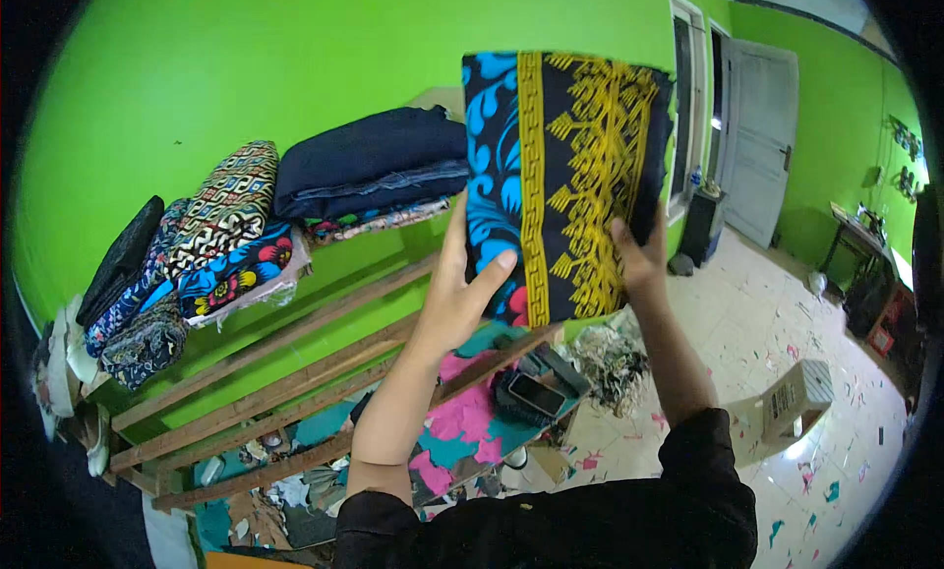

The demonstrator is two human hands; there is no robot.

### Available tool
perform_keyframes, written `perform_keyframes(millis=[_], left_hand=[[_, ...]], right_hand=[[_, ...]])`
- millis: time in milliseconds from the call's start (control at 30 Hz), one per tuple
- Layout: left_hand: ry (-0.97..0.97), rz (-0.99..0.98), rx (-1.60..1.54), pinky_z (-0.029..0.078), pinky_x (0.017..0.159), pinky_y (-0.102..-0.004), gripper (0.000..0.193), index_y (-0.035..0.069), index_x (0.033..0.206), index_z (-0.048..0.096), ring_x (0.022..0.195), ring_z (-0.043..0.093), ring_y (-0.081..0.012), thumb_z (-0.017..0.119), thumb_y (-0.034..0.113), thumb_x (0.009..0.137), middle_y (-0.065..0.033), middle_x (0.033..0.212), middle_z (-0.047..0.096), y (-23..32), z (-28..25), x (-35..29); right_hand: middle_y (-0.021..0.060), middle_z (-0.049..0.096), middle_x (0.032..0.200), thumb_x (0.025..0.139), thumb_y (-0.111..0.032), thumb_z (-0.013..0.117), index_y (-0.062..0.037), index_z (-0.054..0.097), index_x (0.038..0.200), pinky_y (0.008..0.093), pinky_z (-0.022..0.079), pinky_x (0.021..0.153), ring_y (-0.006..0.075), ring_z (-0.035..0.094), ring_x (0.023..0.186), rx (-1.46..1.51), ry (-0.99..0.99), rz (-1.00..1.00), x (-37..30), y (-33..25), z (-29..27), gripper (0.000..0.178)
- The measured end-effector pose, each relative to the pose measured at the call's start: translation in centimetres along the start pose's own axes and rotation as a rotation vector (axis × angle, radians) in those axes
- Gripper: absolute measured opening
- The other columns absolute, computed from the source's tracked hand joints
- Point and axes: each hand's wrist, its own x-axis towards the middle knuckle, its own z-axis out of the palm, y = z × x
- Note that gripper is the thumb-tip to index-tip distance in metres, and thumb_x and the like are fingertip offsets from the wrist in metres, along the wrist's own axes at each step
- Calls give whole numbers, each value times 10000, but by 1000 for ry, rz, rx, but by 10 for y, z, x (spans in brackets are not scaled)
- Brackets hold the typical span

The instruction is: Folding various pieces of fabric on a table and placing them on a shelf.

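Observation:
I hold up a folded cloth [560, 176], dark with blue floral and yellow geometric bands, in front of a wooden slatted shelf [295, 372]. My left hand [462, 294] grips its lower left edge, thumb across the front. My right hand [639, 259] grips its lower right edge. Left of the cloth, on the shelf top, lies a stack of folded dark navy fabric [374, 166] over thinner patterned pieces. Further left are rolled and folded patterned fabrics [221, 235] in several colours.
A lower level holds pink and teal cloth [462, 421] with a phone [536, 394] on a dark object. Fabric scraps litter the tiled floor [787, 313]. A cardboard box [796, 397] stands at the right; a white door [762, 136] and a table [860, 235] are further back.

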Motion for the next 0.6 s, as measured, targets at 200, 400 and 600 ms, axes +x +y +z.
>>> perform_keyframes(millis=[200,400,600], left_hand=[[168,553,986,346,911,-428,488,33,1232,427,1090,454,-299,540,146,771,-171,1207,442,28,-23,50],[224,482,1611,280,935,-490,464,106,1161,508,1088,457,-297,557,320,751,-150,1162,491,5,-15,91],[162,294,1762,306,906,-470,501,87,1153,512,1054,488,-288,554,385,753,-154,1092,547,-27,-36,88]], right_hand=[[148,491,1149,819,-145,571,48,378,1201,323,310,949,229,467,1044,-115,14,-233,111,-13,11,469],[92,554,1082,806,-181,604,6,431,1187,304,379,870,193,526,956,-45,-55,-136,255,23,-6,458],[154,445,1237,733,-416,637,12,341,1262,319,332,942,243,431,1125,-386,-425,165,301,74,69,742]])
